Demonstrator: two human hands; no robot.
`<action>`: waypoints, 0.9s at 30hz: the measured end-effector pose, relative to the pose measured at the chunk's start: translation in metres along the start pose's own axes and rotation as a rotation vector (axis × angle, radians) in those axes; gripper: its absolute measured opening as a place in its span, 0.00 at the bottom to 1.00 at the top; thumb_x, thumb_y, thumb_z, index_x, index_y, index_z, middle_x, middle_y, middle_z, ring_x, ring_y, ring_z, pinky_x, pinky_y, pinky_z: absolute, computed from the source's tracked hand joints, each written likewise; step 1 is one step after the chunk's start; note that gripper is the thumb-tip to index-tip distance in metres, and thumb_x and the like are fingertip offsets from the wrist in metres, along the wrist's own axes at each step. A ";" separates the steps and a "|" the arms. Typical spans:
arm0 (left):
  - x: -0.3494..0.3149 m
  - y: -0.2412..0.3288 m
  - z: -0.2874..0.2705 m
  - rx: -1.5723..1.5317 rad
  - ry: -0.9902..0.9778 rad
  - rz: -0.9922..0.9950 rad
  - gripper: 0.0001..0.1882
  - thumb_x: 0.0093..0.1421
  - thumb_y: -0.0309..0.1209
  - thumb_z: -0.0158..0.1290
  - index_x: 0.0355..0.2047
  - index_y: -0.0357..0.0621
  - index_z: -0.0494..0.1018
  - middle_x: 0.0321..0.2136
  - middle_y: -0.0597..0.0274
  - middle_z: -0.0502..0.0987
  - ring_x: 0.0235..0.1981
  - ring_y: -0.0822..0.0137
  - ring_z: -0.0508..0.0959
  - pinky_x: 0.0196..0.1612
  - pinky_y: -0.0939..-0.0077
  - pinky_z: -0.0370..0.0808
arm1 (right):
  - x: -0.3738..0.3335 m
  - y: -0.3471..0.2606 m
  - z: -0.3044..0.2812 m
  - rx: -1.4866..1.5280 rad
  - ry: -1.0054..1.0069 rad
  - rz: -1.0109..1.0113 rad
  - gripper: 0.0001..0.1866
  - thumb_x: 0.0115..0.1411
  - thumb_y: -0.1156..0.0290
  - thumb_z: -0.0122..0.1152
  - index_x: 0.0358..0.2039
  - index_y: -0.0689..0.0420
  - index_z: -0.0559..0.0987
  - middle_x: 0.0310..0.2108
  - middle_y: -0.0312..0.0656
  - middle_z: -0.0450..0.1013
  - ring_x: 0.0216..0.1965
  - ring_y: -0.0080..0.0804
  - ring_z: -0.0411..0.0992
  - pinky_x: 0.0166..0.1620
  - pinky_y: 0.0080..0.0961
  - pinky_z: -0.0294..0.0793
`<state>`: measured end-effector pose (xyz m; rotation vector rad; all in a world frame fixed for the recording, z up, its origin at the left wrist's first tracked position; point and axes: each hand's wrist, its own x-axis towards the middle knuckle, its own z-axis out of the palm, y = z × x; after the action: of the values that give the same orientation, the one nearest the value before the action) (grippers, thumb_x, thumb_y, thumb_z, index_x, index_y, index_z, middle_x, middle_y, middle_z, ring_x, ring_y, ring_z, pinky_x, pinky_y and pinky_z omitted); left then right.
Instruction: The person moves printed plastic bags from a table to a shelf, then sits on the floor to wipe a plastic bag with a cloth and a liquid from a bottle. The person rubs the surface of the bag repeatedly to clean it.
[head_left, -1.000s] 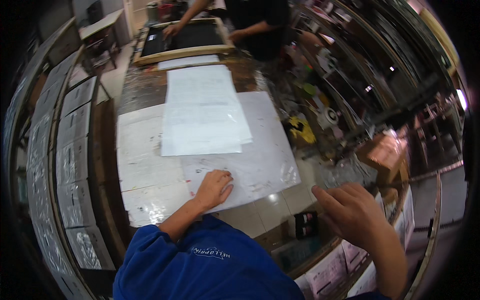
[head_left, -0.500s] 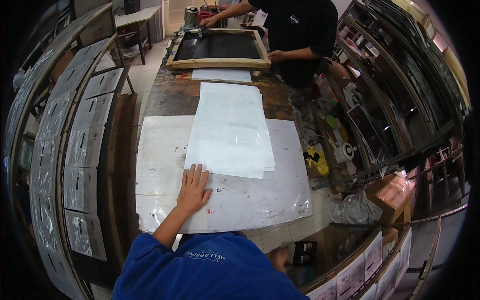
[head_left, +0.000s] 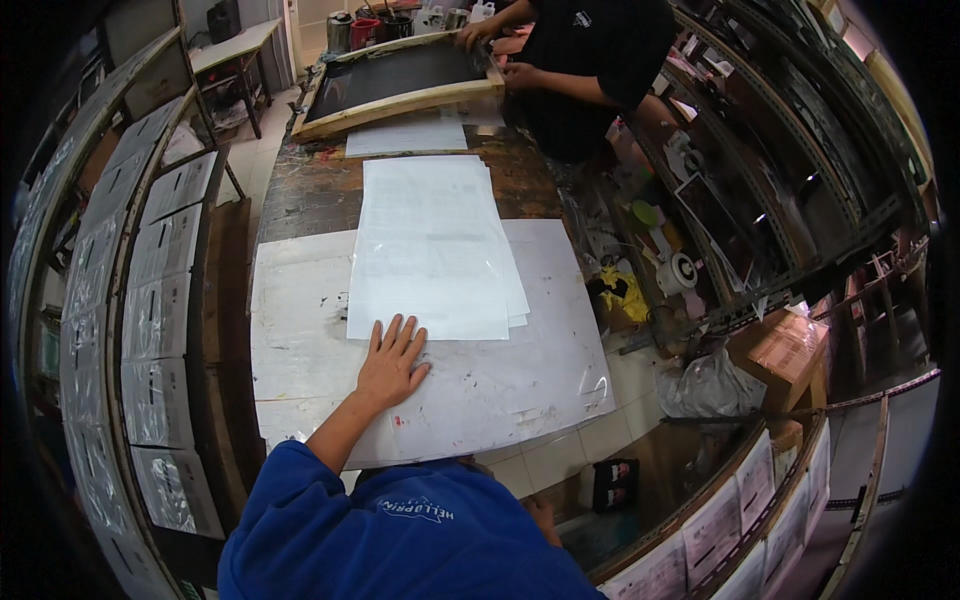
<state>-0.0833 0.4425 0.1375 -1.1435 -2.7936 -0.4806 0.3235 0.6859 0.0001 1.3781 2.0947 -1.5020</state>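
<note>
White sheets (head_left: 430, 240) now touch the left hand (head_left: 393, 372), its empty grip spread wide, earlier bent and apart.

Dark racks (head_left: 790, 170) stand right of a pale tiled floor (head_left: 555, 462), a light-topped table (head_left: 238, 45) at back left.
</note>
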 end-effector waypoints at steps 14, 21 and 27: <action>-0.007 0.000 -0.006 -0.158 0.205 0.074 0.25 0.53 0.31 0.57 0.52 0.38 0.70 0.57 0.46 0.67 0.63 0.49 0.62 0.67 0.50 0.55 | 0.001 -0.008 0.006 -0.040 -0.044 -0.063 0.20 0.61 0.65 0.57 0.45 0.70 0.76 0.31 0.46 0.77 0.31 0.31 0.77 0.32 0.27 0.74; -0.008 0.000 -0.007 -0.130 0.213 0.125 0.18 0.55 0.31 0.56 0.45 0.38 0.72 0.52 0.49 0.70 0.59 0.51 0.65 0.65 0.52 0.57 | 0.017 0.072 0.024 0.033 -0.032 0.009 0.19 0.60 0.65 0.56 0.46 0.67 0.77 0.37 0.50 0.79 0.37 0.38 0.78 0.40 0.32 0.76; -0.007 0.002 -0.007 -0.158 0.240 0.143 0.16 0.54 0.30 0.56 0.44 0.39 0.72 0.51 0.50 0.71 0.58 0.53 0.66 0.65 0.53 0.58 | 0.069 0.209 0.037 -0.181 -0.037 -0.229 0.17 0.60 0.66 0.57 0.44 0.66 0.79 0.40 0.56 0.78 0.41 0.47 0.77 0.47 0.40 0.74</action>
<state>-0.0771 0.4374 0.1431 -1.2144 -2.4872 -0.7782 0.4371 0.7013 -0.1912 1.0695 2.3644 -1.3619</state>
